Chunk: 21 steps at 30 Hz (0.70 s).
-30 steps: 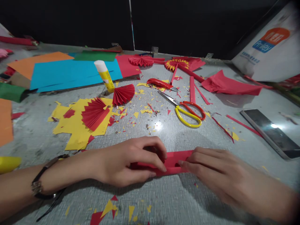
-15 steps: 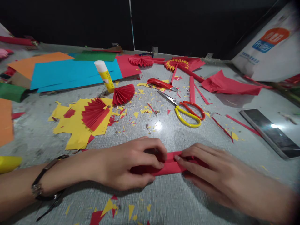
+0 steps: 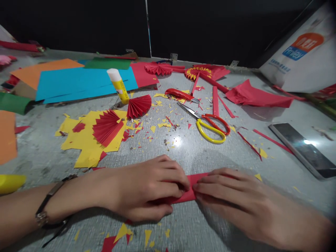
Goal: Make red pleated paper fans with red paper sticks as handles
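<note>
Head view: both hands on one red paper strip [image 3: 191,189].
Left hand [image 3: 147,189] fingers bent, right hand [image 3: 236,196] fingers together, both pressed on strip, low on table [image 3: 181,231]; pinch unclear. Beyond: one pair of scissors [image 3: 201,118], one glue stick [image 3: 118,86], two red pleated fans [image 3: 139,107] near it, one phone [image 3: 304,150]. One white printed bag [image 3: 291,70], contents hidden.

- one held red paper [image 3: 192,182]
- one pair of scissors [image 3: 196,115]
- one glue stick [image 3: 119,87]
- one red-handled tool [image 3: 179,93]
- one phone [image 3: 304,150]
- four pleated paper pieces [image 3: 138,106]
- one white bag [image 3: 301,66]
</note>
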Motion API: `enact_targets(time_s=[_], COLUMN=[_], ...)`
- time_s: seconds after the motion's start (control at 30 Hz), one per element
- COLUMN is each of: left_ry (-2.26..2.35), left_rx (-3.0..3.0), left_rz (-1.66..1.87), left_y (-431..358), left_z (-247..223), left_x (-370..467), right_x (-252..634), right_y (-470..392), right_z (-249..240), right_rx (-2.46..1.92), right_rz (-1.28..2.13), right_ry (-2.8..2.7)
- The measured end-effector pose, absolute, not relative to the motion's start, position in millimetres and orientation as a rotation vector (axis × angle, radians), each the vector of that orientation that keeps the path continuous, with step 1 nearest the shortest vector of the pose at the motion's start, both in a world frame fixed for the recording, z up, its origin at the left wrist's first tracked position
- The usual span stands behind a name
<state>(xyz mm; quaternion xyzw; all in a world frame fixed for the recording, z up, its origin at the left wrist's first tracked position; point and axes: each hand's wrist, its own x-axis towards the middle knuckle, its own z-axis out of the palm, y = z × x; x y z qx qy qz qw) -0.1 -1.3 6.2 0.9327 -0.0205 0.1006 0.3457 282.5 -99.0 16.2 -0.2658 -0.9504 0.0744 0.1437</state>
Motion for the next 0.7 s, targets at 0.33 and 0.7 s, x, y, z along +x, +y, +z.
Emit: enact_targets(time_s=[0.33, 0.7], left_ry=[-0.130, -0.181], left_rx=[2.554, 2.498], left_rz=[0.175, 0.321], left_y=[-2.4, 0.4], left_z=[7.6, 5.9], left_x=[1.0, 2.1], right_x=[280.2, 281.9], right_y=[-112.5, -95.2], right_z=[7.8, 21.3], right_rx=[-0.866, -0.841], right_rz=[0.306, 0.505], right_ry=[-2.752, -2.752])
